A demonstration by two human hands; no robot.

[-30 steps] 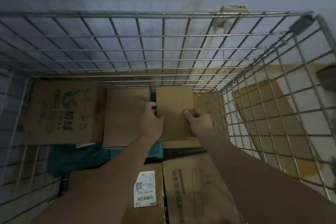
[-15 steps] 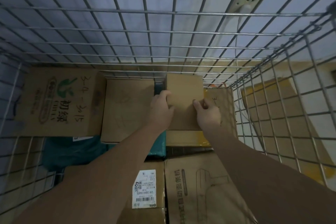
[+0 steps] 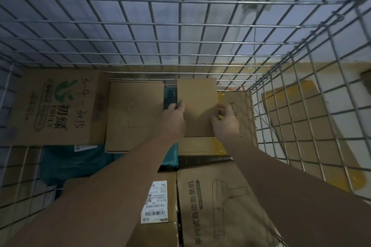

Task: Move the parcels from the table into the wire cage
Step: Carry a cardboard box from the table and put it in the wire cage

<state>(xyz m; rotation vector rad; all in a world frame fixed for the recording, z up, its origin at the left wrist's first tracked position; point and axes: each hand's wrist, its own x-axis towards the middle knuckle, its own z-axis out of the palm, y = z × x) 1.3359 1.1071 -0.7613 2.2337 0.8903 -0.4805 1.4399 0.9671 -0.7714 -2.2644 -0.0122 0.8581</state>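
Both hands inside the wire cage, holding a small plain parcel near the back wall. Left hand grips its left edge, fingers curled round it; right hand pinches the right edge. Neighbours: flat carton just left, a dark teal bag showing in the gap between, green-logo box far left, handwritten box just right against the side mesh. Yellow-taped box looks to be underneath, hard to confirm. Labelled box and printed carton fill the near side. Little free room around it.
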